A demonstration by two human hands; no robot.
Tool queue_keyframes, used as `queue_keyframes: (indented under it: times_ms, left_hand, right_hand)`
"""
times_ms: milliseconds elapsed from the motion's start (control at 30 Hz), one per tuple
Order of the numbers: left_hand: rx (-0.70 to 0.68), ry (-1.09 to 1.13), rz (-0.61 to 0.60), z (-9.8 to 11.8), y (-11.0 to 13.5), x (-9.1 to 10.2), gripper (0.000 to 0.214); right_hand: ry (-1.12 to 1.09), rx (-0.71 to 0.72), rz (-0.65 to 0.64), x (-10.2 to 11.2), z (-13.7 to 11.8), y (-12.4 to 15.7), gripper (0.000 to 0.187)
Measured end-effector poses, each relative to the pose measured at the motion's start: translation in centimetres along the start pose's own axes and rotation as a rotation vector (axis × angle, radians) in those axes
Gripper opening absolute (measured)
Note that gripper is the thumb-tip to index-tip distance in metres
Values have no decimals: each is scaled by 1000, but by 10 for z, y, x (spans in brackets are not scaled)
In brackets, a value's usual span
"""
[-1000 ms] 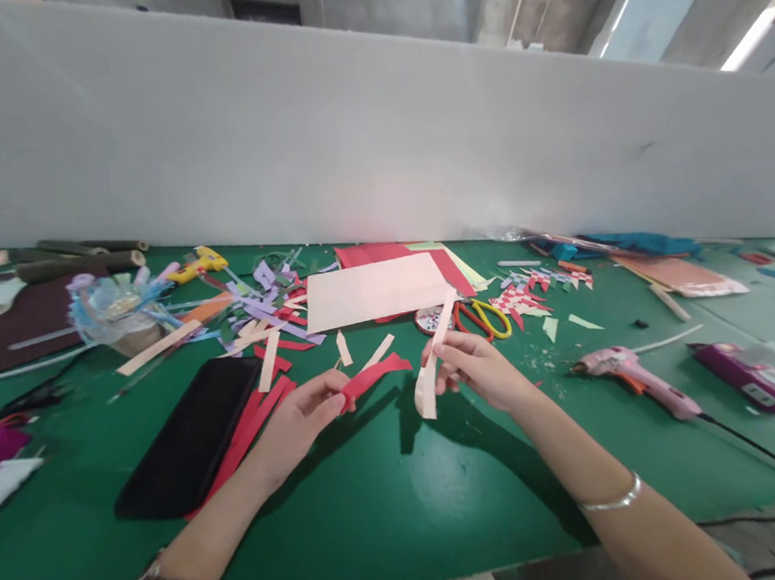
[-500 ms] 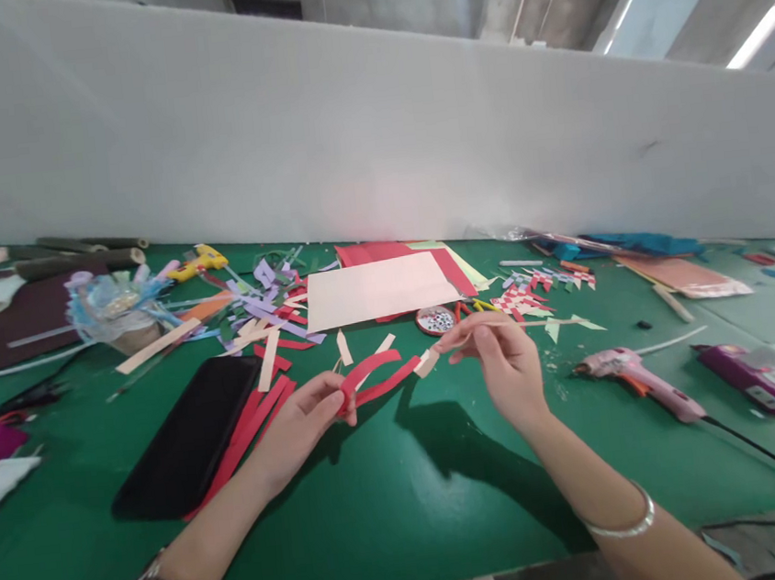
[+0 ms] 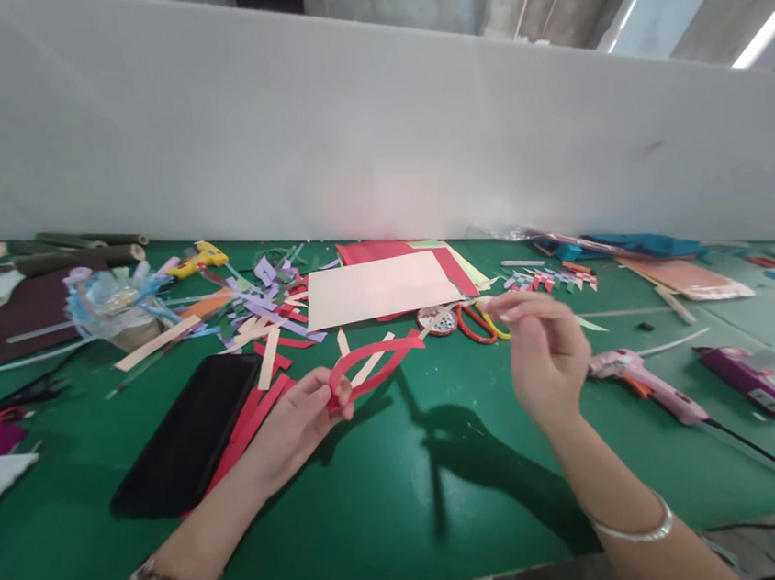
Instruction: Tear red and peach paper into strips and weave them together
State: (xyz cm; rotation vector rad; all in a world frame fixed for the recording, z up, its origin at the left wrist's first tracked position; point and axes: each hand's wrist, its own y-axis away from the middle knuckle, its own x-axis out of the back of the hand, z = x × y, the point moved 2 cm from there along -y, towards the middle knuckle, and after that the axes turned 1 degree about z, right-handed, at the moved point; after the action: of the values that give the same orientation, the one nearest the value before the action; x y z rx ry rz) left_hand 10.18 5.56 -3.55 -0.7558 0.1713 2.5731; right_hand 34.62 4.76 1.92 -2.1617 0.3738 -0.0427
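My left hand [image 3: 297, 419] is closed on one end of a red paper strip [image 3: 374, 365], bent into a loop and held just above the green table [image 3: 396, 501]. My right hand [image 3: 546, 352] is raised to the right of it, blurred, with the fingers pinched on a thin cream paper strip [image 3: 625, 311] seen almost edge-on. The strip runs out both sides of the hand, and its left end reaches towards the red loop. The two hands are apart.
A black flat device [image 3: 187, 431] lies on red strips left of my left hand. Behind are paper scraps [image 3: 264, 303], a cream sheet [image 3: 377, 289], scissors [image 3: 478, 322] and a yellow glue gun [image 3: 197, 259]. A pink glue gun [image 3: 639, 379] and a purple box [image 3: 760, 371] lie right.
My right hand has risen and moved right, drawing the cream strip out level. The red strip in my left hand has curled into a wider loop.
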Motion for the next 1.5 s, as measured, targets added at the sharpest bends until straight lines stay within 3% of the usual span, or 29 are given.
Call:
queue_keyframes:
  times_ms: [67,133,333,567,800,900,967,1100,1200,1267,1333,1500]
  left_hand:
    - [15,24,-5,-1,0,0,16]
    - [21,44,-8,-1,0,-1,15]
    - [-21,81,1,4,2,-5,17]
    - [14,-41,119,5,2,-6,24]
    - [-15,-460,268,0,2,-4,27]
    - [-57,-391,337,-1,2,-1,27]
    - [-87,-351,320,0,2,-1,26]
    - [-95,-466,224,0,3,-5,25]
    - [-111,-469,323,0,1,-1,25]
    - [-152,-367,417,-1,-1,4,28]
    - [-190,-280,436,-1,-3,7,30]
    - [-196,-461,251,3,1,-3,25]
  right_hand:
    - [21,57,71,5,-1,-4,14]
    - [80,71,34,5,-1,-3,14]
    - [94,-67,-456,-16,1,19,14]
    - [-89,-243,-686,-37,4,41,13]
    - [-379,-477,-658,-42,2,47,16]
    - [-411,-572,-663,-42,4,47,16]
    - [-382,-604,-661,-42,5,48,16]
    - [-389,-569,-690,-41,3,47,18]
    - [-439,-517,-691,-41,0,46,20]
    - [-428,-497,-680,-40,0,44,19]
    - [-401,-487,-699,-40,0,44,18]
    - [-362,-484,-814,-42,1,46,19]
